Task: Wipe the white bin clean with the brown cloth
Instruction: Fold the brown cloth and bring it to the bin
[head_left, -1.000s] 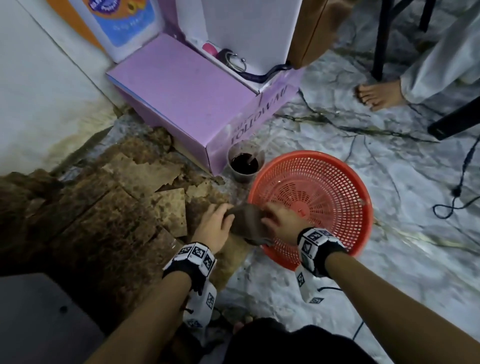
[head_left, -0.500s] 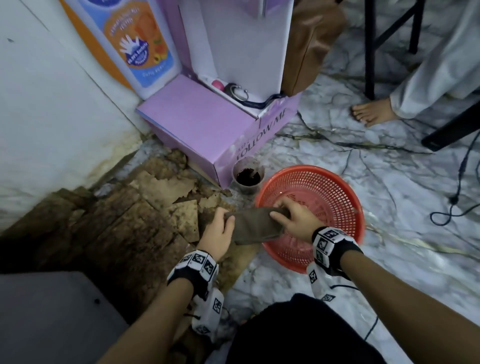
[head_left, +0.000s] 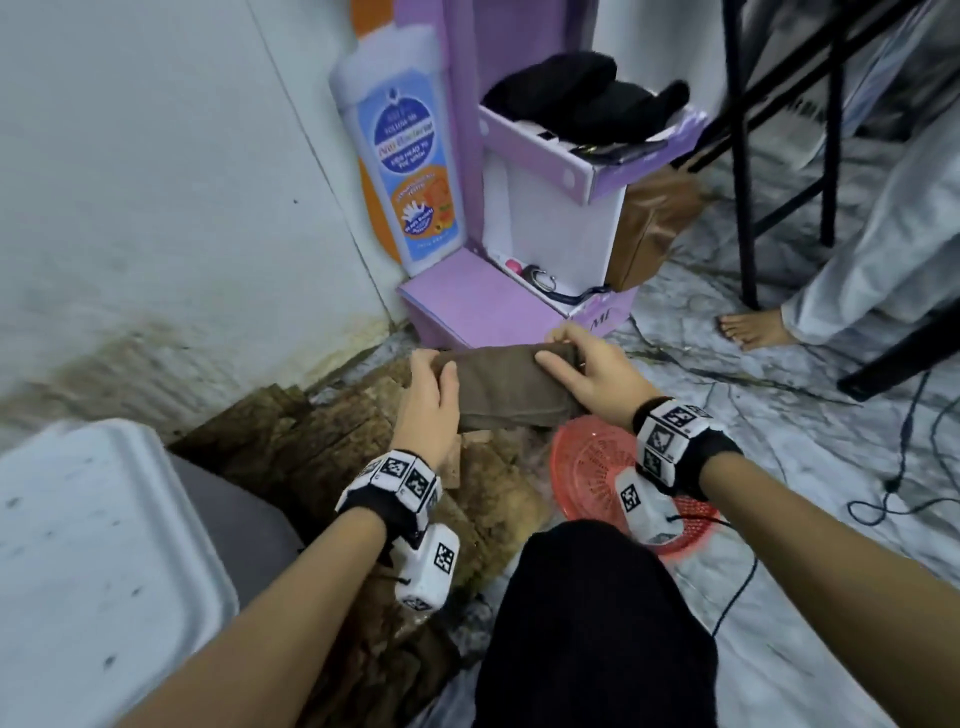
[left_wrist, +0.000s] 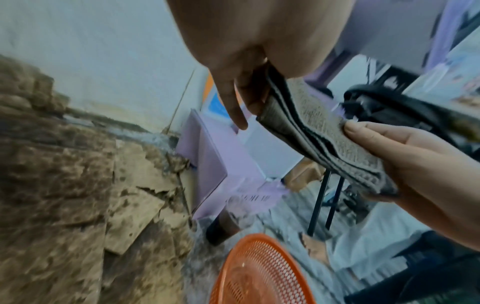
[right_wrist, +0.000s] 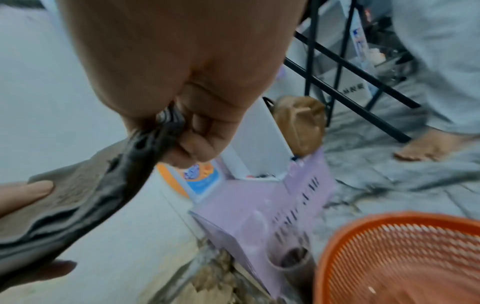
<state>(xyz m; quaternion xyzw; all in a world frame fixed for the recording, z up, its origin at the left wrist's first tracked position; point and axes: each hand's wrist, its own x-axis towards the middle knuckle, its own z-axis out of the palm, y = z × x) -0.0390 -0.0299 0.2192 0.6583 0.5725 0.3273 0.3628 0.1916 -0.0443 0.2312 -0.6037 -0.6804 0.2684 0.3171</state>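
Both hands show in my head view, holding the folded brown cloth stretched between them in the air: my left hand grips its left end with thumb on top, and my right hand pinches the right end. The cloth hangs above the orange basket on the marble floor. The white bin sits at lower left, well apart from the cloth. A purple box stands behind my hands.

From my left wrist, the cloth shows its folded layers, clamped at the near end under my left fingers, with the right hand gripping the far end.

From my right wrist, curled right fingers pinch the bunched cloth end; the left thumb presses the other end. The basket lies below.
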